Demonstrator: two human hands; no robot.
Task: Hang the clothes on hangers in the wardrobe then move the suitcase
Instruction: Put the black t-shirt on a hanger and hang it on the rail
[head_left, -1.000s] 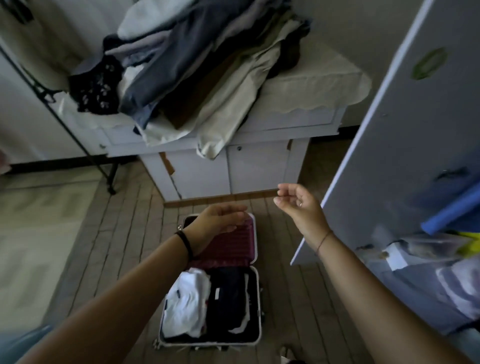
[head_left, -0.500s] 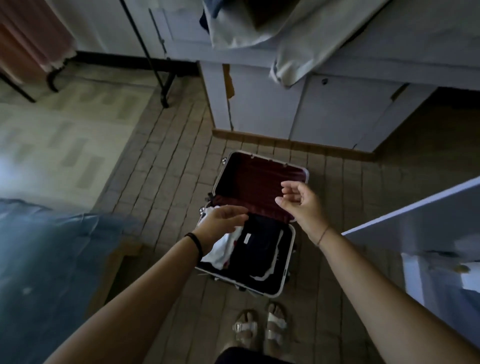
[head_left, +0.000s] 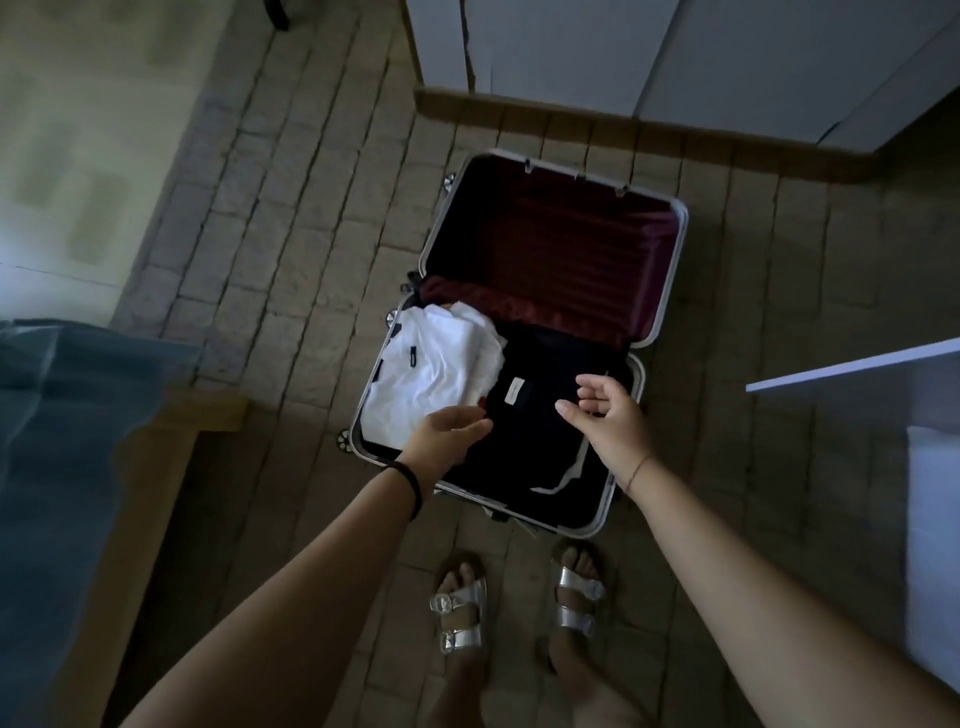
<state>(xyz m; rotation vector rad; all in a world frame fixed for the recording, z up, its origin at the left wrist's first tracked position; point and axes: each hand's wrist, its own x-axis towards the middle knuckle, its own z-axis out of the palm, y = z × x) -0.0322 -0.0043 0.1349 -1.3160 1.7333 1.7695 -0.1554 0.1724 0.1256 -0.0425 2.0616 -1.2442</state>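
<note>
Under your feet you have a brown brick-patterned tiled floor (head_left: 291, 218), with a pale patterned rug (head_left: 78, 156) at upper left. A white wooden cabinet (head_left: 649, 52) stands along the top edge. Blue bedding (head_left: 57, 441) fills the left side, and you wear silver buckled sandals (head_left: 460, 616) at bottom centre.

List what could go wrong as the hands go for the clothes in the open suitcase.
1. The white garment lies loosely crumpled beside the dark garment; lifting one might drag the other out.
2. The left hand and right hand are both empty and close together, so they may collide.
3. The suitcase lies right before the sandals: a trip hazard.
</note>
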